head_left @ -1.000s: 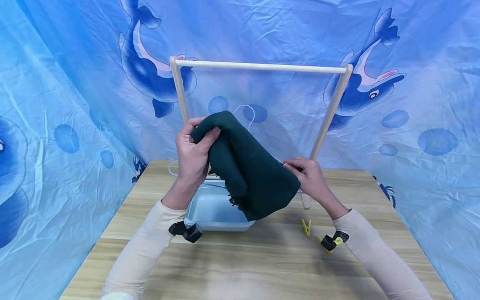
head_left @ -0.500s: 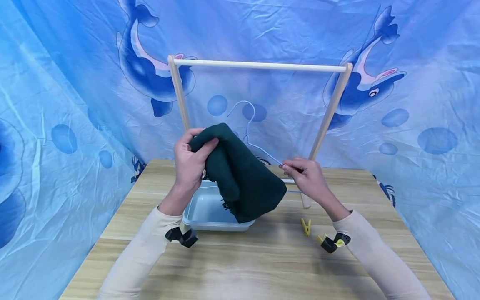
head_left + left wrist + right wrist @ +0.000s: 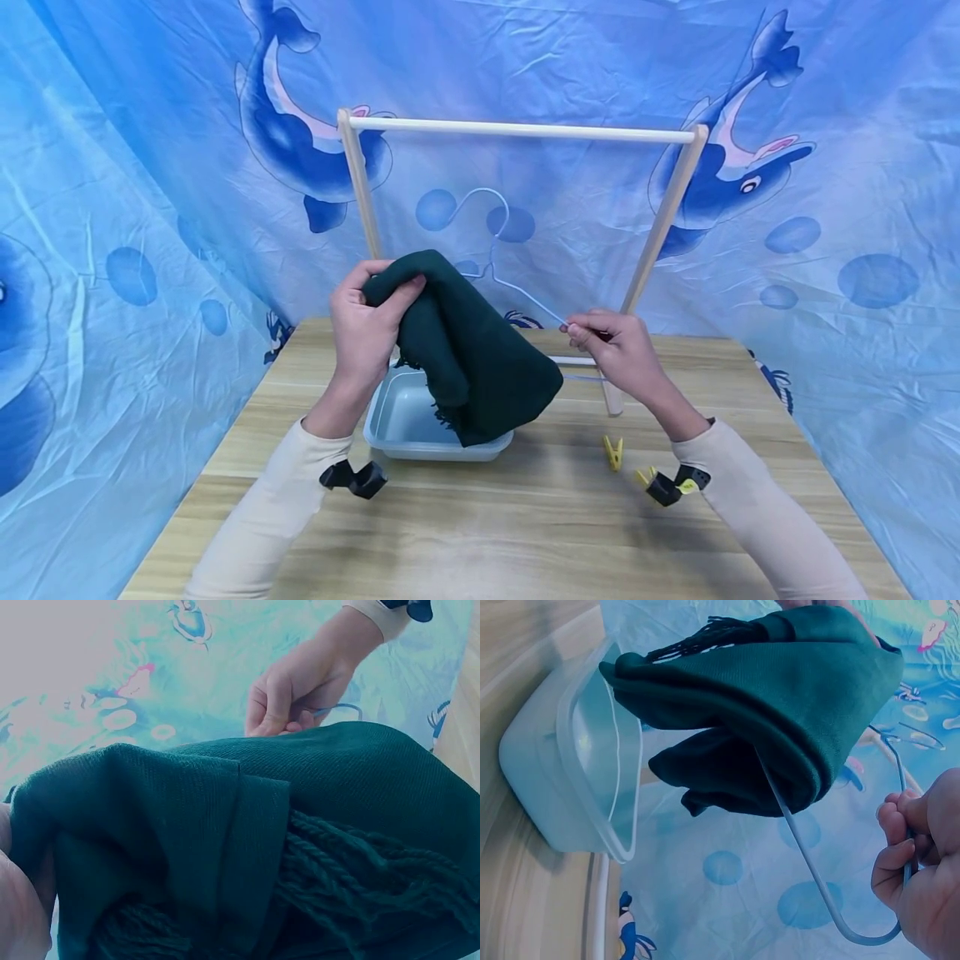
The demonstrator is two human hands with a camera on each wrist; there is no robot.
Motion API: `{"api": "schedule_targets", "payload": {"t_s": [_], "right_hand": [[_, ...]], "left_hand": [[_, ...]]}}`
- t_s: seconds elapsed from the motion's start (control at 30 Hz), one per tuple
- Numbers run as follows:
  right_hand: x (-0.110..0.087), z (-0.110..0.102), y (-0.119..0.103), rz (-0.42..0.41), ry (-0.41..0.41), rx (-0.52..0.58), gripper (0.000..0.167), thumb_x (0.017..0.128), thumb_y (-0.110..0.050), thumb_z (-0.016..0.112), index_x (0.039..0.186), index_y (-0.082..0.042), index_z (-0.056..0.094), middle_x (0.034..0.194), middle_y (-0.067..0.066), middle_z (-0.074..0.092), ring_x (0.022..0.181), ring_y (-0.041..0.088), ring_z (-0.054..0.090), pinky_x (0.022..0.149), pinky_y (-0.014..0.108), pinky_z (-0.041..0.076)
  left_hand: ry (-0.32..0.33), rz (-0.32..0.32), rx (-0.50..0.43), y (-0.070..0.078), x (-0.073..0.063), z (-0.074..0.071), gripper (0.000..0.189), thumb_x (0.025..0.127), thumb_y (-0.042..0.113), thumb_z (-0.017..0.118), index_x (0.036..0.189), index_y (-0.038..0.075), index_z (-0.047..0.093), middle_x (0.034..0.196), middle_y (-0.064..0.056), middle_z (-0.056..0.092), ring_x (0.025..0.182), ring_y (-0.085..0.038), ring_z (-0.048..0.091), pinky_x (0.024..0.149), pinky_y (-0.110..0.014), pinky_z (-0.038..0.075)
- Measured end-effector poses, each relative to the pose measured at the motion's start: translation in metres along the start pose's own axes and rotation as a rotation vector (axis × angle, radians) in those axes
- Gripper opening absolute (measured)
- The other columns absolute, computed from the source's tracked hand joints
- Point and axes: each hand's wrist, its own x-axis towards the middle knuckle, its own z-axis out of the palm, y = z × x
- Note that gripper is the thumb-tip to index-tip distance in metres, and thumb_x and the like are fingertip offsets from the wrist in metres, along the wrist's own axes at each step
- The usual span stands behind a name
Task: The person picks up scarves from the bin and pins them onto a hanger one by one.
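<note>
My left hand [image 3: 367, 321] pinches the upper fold of a dark green fringed scarf [image 3: 487, 367], thumb in front and fingers behind. The folded scarf hangs down to the right, its tasselled ends [image 3: 360, 862] showing in the left wrist view. In my right hand [image 3: 618, 346] is the right end of a light blue wire clothes hanger [image 3: 525, 292], held upright with its hook at the top. The hanger's lower bar [image 3: 802, 844] runs in between the layers of the scarf in the right wrist view. Behind the scarf, the hanger's left part is mostly hidden.
Behind my hands stands a wooden drying rack with a white top rail [image 3: 517, 129]. A pale blue plastic basin [image 3: 438, 450] sits under the scarf on the wooden table [image 3: 480, 533]. Yellow clothespins [image 3: 612, 452] lie at the right, one partly covered by my wrist camera.
My left hand and the scarf have moved left and slightly down. More of the hanger shows, its hook now higher and its right shoulder uncovered. My right hand has barely shifted.
</note>
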Motion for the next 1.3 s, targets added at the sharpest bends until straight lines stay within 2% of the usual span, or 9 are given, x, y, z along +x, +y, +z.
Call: {"api": "schedule_targets", "payload": {"t_s": [0.2, 0.33, 0.5, 0.67, 0.77, 0.9, 1.03, 1.13, 1.3], "right_hand": [[0.0, 0.0, -0.007, -0.013, 0.016, -0.013, 0.014, 0.097, 0.004, 0.065, 0.102, 0.006, 0.078, 0.09, 0.013, 0.073, 0.074, 0.013, 0.067, 0.061, 0.019, 0.051], [0.0, 0.0, -0.008, -0.015, 0.016, 0.002, 0.013, 0.096, 0.005, 0.066, 0.101, 0.006, 0.078, 0.088, 0.013, 0.073, 0.074, 0.013, 0.067, 0.063, 0.019, 0.052], [-0.001, 0.001, -0.01, -0.012, 0.007, 0.021, 0.013, 0.096, 0.006, 0.066, 0.101, 0.007, 0.078, 0.089, 0.014, 0.073, 0.074, 0.016, 0.069, 0.066, 0.02, 0.054], [-0.001, 0.0, -0.013, -0.004, 0.006, 0.024, 0.014, 0.096, 0.006, 0.065, 0.102, 0.007, 0.077, 0.09, 0.015, 0.073, 0.075, 0.009, 0.068, 0.067, 0.019, 0.055], [-0.001, 0.0, -0.014, -0.007, 0.004, 0.026, 0.014, 0.097, 0.006, 0.064, 0.103, 0.008, 0.077, 0.09, 0.015, 0.073, 0.076, 0.004, 0.066, 0.067, 0.019, 0.055], [0.0, -0.001, -0.015, -0.019, 0.006, 0.033, 0.014, 0.096, 0.007, 0.064, 0.102, 0.008, 0.077, 0.089, 0.014, 0.072, 0.075, 0.005, 0.066, 0.066, 0.021, 0.055], [0.0, -0.001, -0.014, -0.026, 0.008, 0.036, 0.013, 0.096, 0.007, 0.065, 0.101, 0.009, 0.077, 0.088, 0.013, 0.072, 0.074, 0.006, 0.065, 0.064, 0.021, 0.053], [0.0, -0.001, -0.014, -0.029, 0.007, 0.039, 0.013, 0.096, 0.007, 0.065, 0.101, 0.008, 0.077, 0.087, 0.012, 0.071, 0.073, 0.007, 0.064, 0.062, 0.019, 0.051], [-0.001, -0.001, -0.014, -0.029, 0.005, 0.046, 0.014, 0.096, 0.007, 0.065, 0.102, 0.006, 0.077, 0.085, 0.011, 0.07, 0.073, 0.007, 0.063, 0.062, 0.019, 0.05]], "left_hand": [[-0.003, 0.044, 0.05, 0.002, -0.001, -0.004, 0.014, 0.087, 0.002, 0.08, 0.096, -0.003, 0.072, 0.087, -0.006, 0.073, 0.077, -0.022, 0.066, 0.068, -0.029, 0.055], [-0.02, 0.031, 0.097, 0.0, -0.001, -0.008, 0.014, 0.086, 0.002, 0.082, 0.097, -0.001, 0.074, 0.09, -0.005, 0.073, 0.081, -0.023, 0.067, 0.072, -0.03, 0.056], [-0.051, 0.011, 0.173, 0.001, 0.0, -0.011, 0.021, 0.087, 0.007, 0.082, 0.105, -0.001, 0.075, 0.096, -0.002, 0.074, 0.088, -0.024, 0.068, 0.076, -0.031, 0.055], [-0.098, 0.001, 0.211, 0.004, 0.001, -0.013, 0.025, 0.088, 0.011, 0.082, 0.11, 0.002, 0.076, 0.104, -0.002, 0.074, 0.096, -0.025, 0.067, 0.081, -0.032, 0.054], [-0.104, -0.007, 0.217, 0.004, 0.002, -0.014, 0.025, 0.088, 0.012, 0.082, 0.11, 0.003, 0.076, 0.105, -0.003, 0.074, 0.097, -0.025, 0.067, 0.082, -0.032, 0.054], [-0.102, -0.009, 0.241, 0.003, 0.002, -0.015, 0.025, 0.088, 0.012, 0.082, 0.11, 0.002, 0.076, 0.106, -0.001, 0.065, 0.101, -0.022, 0.059, 0.085, -0.031, 0.052], [-0.086, -0.022, 0.274, 0.003, 0.001, -0.016, 0.026, 0.089, 0.014, 0.081, 0.111, 0.002, 0.076, 0.099, -0.001, 0.053, 0.098, -0.02, 0.051, 0.082, -0.03, 0.05], [-0.071, -0.035, 0.301, 0.003, 0.0, -0.016, 0.027, 0.089, 0.018, 0.082, 0.112, 0.005, 0.077, 0.098, -0.002, 0.056, 0.095, -0.02, 0.056, 0.079, -0.029, 0.051], [-0.07, -0.038, 0.315, 0.002, -0.001, -0.017, 0.027, 0.089, 0.022, 0.082, 0.111, 0.008, 0.077, 0.105, -0.002, 0.07, 0.089, -0.02, 0.068, 0.077, -0.028, 0.055]]}}
